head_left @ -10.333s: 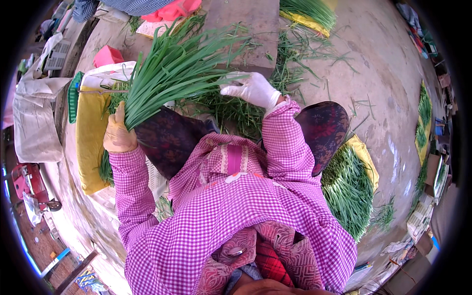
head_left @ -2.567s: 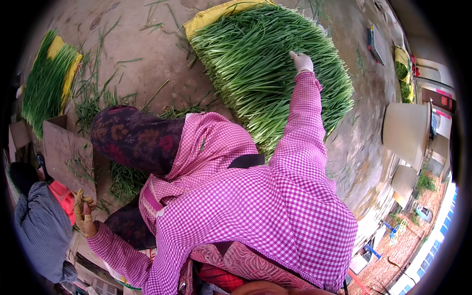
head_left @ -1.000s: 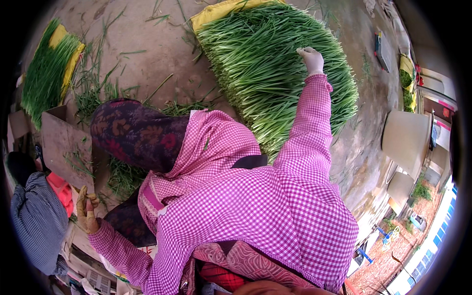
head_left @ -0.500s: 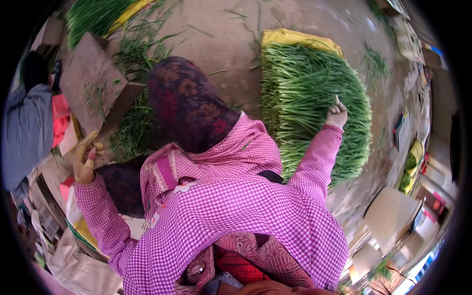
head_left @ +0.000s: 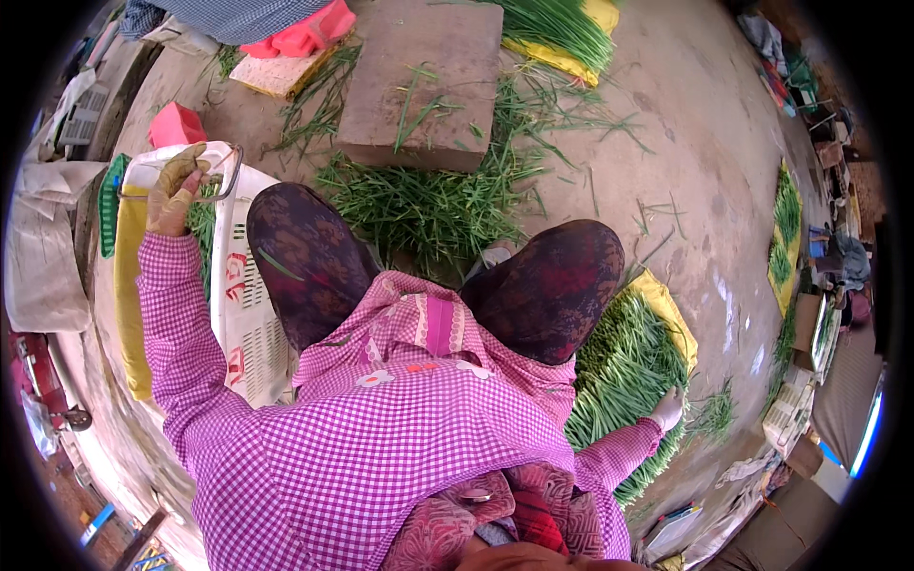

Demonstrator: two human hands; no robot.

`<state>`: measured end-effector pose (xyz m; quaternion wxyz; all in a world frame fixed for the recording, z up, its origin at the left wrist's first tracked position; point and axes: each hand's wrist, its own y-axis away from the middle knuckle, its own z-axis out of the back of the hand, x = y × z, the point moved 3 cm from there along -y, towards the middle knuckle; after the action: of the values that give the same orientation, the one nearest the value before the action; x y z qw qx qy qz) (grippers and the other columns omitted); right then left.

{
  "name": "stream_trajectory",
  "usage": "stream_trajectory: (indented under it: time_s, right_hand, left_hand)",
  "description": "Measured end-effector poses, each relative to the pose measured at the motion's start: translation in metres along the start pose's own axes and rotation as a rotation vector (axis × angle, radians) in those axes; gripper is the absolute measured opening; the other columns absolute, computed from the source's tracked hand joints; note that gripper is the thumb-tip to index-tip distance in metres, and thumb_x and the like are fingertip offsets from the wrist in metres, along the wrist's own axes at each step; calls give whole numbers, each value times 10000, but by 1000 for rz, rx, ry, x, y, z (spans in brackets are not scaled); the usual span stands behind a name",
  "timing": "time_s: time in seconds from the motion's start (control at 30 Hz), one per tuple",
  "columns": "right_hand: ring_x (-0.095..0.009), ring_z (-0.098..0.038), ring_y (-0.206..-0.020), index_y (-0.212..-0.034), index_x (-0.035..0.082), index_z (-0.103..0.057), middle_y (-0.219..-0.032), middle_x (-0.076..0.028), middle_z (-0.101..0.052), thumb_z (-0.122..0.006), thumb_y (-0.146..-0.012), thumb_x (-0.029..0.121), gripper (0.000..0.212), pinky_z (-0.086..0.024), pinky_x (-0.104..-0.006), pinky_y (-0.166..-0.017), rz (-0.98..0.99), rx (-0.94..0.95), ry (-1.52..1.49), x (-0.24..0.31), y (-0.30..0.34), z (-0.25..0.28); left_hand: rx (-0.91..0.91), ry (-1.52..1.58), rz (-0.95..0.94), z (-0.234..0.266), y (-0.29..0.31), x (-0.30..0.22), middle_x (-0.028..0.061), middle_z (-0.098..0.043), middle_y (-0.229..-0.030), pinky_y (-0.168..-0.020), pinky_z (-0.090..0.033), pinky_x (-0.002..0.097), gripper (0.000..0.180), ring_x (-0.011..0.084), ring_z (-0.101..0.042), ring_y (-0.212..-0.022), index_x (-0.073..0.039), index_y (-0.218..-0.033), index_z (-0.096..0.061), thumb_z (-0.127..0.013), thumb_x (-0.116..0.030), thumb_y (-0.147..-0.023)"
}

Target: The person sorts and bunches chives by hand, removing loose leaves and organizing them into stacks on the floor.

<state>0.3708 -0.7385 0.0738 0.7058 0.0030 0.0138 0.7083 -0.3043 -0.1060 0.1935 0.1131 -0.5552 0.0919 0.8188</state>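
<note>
My left hand (head_left: 173,195), in a soiled yellowish glove with bare fingertips, is raised over the near end of a white plastic basket (head_left: 249,333). Its fingers are curled together beside the wire handle (head_left: 234,176); what they hold, if anything, I cannot make out. My right hand (head_left: 669,407), in a pale glove, rests at the outer side of a dense pile of garlic chives (head_left: 619,366) to my right. Its fingers are mostly hidden from this angle. Yellow sheeting (head_left: 668,309) shows along the pile's far edge. Some greens (head_left: 202,228) lie inside the basket.
A brown block (head_left: 419,81) stands ahead, with loose green leaves (head_left: 428,209) heaped before it. More chives (head_left: 562,33) lie on yellow sheeting beyond. A person's checked sleeve (head_left: 238,17) and red-pink cloth (head_left: 305,33) are at the far left. A red object (head_left: 176,124) sits past the basket.
The view has swung left, bringing the basket and block further into it. My right hand has shifted nearer the pile's outer edge. My left hand stays raised with curled fingers.
</note>
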Motion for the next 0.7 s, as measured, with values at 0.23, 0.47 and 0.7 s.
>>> stream_trajectory:
  time_s: [0.23,0.47,0.7]
  right_hand:
    - [-299,-535,-1110,-1169,142,-580,-1180,-130,-583,-507,-889,302,331,-421,-354,-913,838,-10,-293,300,-26,48]
    - [-292,-415,-1249,-1301,106,-455,-1362,-166,-415,-534,-873,415,534,-357,-341,-1000,1467,247,-203,597,95,4]
    - [-279,-245,-1352,-1344,82,-398,-1424,-177,-323,-603,-761,532,765,-108,-454,-1108,1535,-157,-352,639,312,-116]
  left_hand:
    - [-299,-182,-15,85,76,147,93,-549,-1224,-943,-406,273,347,165,-525,-1086,5,-1178,-541,-531,48,-834]
    - [-442,72,192,127,188,200,120,-472,-1321,-993,-373,314,398,219,-473,-1195,-20,-1160,-526,-408,126,-809]
    - [-592,90,270,121,266,226,139,-492,-1295,-995,-380,324,356,240,-492,-1181,6,-1152,-522,-444,95,-816]
